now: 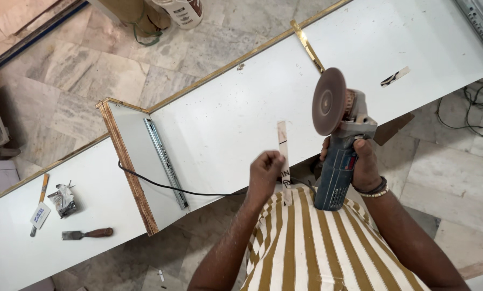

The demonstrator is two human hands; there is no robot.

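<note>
This looks like a carpenter's work site set up on a marble floor (209, 48), shown by long white boards (241, 108) with raw wooden edging, a metal drawer slide (167, 161), a chisel (88, 234), an angle grinder (338, 156) and loose cables (478, 108).

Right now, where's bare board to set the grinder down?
Widest bare patch: white board between the drawer slide and the brass strip. Also clear past the strip, toward the small offcut. Crowded at far left: chisel, scraper, crumpled wrapper. Right hand holds the angle grinder.
</note>
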